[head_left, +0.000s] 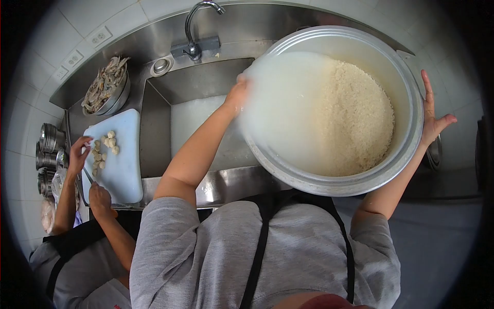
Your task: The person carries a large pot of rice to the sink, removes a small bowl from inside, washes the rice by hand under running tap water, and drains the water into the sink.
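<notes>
A large silver metal pot (296, 177) is tilted to the left over the sink. Wet white rice (363, 118) is heaped on its right side, and cloudy white water (288, 103) spreads across the left side to the rim. At the left rim, my left hand (238, 96) grips the pot, its fingers partly hidden and blurred by the water. My right hand (433, 121) supports the outer right wall; two digits stick out from the pot and the other fingers are hidden.
Cloudy water lies in the steel sink (156, 116) under a curved faucet (191, 31). At left, a co-worker's hands (100, 200) work with a knife (88, 176) beside pale round pieces (110, 141) on a white cutting board (126, 170). Shrimp (105, 85) fill a metal bowl (119, 98) behind.
</notes>
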Demonstrator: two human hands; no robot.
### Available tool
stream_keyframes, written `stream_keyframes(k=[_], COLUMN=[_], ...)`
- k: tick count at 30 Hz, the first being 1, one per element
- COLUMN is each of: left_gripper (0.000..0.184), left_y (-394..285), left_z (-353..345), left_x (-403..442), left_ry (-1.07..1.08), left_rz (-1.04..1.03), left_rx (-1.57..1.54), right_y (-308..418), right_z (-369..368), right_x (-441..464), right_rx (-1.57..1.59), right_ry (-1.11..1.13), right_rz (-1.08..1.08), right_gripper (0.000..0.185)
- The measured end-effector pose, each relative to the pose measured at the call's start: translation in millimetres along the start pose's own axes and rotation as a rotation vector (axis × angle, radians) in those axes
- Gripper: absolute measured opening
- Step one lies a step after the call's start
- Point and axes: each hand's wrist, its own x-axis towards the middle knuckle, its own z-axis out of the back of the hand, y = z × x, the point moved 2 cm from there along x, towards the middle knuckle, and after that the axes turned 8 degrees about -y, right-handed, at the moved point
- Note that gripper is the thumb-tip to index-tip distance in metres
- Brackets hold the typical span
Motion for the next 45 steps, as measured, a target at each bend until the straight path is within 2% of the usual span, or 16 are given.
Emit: stream_keyframes(k=[5,7,11,13,14,17,19,22,25,29,32,35,37,40,43,45], left_gripper=[0.055,0.054,0.049,0.046,0.046,0.046,0.047,0.05,0.052,0.052,0.049,0.047,0.047,0.047,0.048,0.048], left_y=[33.1,37.3,20.7,22.3,24.8,36.8,36.2,17.5,27.4,34.3,20.6,31.9,53.2,68.5,56.4,54.1], left_z=[-14.2,-17.7,-8.8,-11.6,-13.3,-17.9,-13.5,-6.3,-9.4,-13.6,-5.7,-13.1,-24.0,-32.9,-26.2,-27.4], left_x=[16.1,16.1,-0.2,-0.8,-0.8,5.5,5.7,-13.1,-9.3,-9.2,-18.6,-14.9,-1.8,5.8,-5.2,-8.0], left_ry=[0.029,0.083,0.028,0.0,0.001,0.018,0.037,-0.036,-0.045,-0.096,-0.121,-0.147,-0.025,-0.038,-0.088,-0.106], left_rz=[0.001,-0.026,0.013,-0.181,-0.181,-0.113,-0.088,-0.082,-0.012,-0.041,-0.063,-0.066,0.088,0.067,0.052,0.075], left_rx=[-0.05,-0.192,-0.092,-0.06,-0.06,-0.28,-0.083,-0.19,-0.168,-0.213,-0.031,-0.204,-0.331,-0.479,-0.346,-0.383], right_y=[4.7,7.4,11.7,14.1,15.4,17.4,18.2,20.0,21.2,22.3,23.9,25.4,25.9,30.4,31.1,33.1], right_z=[-6.8,-11.2,-14.1,-14.3,-15.0,-19.0,-22.1,-24.5,-26.0,-26.0,-27.5,-28.0,-31.0,-37.2,-37.1,-40.0], right_x=[-1.7,-3.7,-1.9,-1.8,-2.2,-3.9,-3.7,-4.1,-3.2,-3.9,-2.9,-4.2,-4.9,-7.0,-6.6,-7.2], right_rx=[-0.051,-0.007,-0.008,-0.041,-0.041,-0.075,-0.106,-0.112,-0.14,-0.164,-0.145,-0.177,-0.167,-0.142,-0.165,-0.19], right_ry=[0.015,0.029,0.046,0.071,0.07,0.064,0.052,0.05,0.066,0.063,0.094,0.093,0.095,0.106,0.129,0.125], right_rz=[-0.003,-0.023,-0.023,-0.007,-0.007,0.01,0.042,0.02,0.039,0.053,0.05,0.068,0.059,0.042,0.053,0.07], right_gripper=[0.117,0.116,0.115,0.115,0.115,0.116,0.116,0.117,0.117,0.117,0.117,0.116,0.115,0.114,0.114,0.114])
